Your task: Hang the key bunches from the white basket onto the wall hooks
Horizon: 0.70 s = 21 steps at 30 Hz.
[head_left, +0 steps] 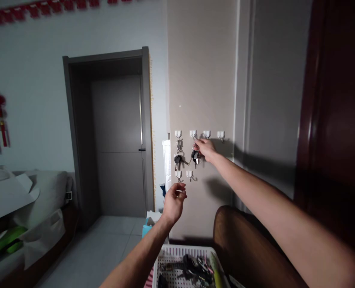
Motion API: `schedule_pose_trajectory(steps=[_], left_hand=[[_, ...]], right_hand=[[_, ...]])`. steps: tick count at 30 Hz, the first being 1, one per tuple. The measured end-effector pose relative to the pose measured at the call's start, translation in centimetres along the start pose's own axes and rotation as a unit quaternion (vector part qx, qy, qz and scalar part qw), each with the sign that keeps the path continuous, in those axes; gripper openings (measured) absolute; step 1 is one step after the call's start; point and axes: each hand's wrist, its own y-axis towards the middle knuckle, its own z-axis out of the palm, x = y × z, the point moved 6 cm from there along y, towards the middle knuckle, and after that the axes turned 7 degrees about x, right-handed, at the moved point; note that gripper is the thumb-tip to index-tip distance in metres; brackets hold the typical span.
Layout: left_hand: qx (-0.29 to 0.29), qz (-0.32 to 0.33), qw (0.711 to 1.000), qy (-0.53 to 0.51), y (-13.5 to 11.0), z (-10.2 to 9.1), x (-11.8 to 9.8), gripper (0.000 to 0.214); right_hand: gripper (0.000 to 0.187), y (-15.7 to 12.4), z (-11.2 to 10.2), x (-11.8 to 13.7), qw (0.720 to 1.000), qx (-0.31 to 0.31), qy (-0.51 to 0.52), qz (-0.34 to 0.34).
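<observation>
My right hand (206, 149) is closed, pinching a bunch of keys (195, 158) by its ring just below the second white hook (193, 134) of the upper row. The ring's top reaches that hook; whether it is looped over it I cannot tell. To its left, another bunch of keys (178, 160) hangs from the first upper hook (178, 134). Lower down, my left hand (174, 203) hovers with loosely curled fingers apart and nothing visible in them. It is just under the lower left hook (178, 175).
Other wall hooks are at the upper middle (206, 134), upper right (221, 135) and lower right (189, 174). Below stands a white perforated basket (183, 251) of keys and other items. A brown rounded chair back (240, 244) is to the right, a grey door (119, 120) to the left.
</observation>
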Motion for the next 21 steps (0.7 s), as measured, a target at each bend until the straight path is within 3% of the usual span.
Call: schedule_pose_trajectory(steps=[8, 12, 15, 18, 21], left_hand=[[0.018, -0.003, 1.0, 0.01, -0.1, 0.4, 1.3, 0.02], [0.026, -0.056, 0.997, 0.044, -1.6, -0.1, 4.7, 0.021], [0.026, -0.113, 0.99, 0.079, -3.9, -0.9, 8.5, 0.023], [0.036, -0.16, 0.976, 0.142, -6.8, -1.7, 11.9, 0.023], [0.072, -0.174, 0.952, 0.24, -9.3, -1.9, 14.0, 0.023]], right_hand=[[0.008, 0.9, 0.3, -3.2, 0.996, 0.021, -0.062, 0.052], [0.011, -0.7, -1.3, -3.3, 0.983, -0.019, -0.184, -0.005], [0.018, -3.9, -2.0, -3.7, 0.946, -0.019, -0.316, -0.071], [0.022, -8.7, -1.7, -7.0, 0.914, 0.067, -0.392, -0.082], [0.021, -14.5, -0.5, -12.7, 0.873, 0.249, -0.42, -0.015]])
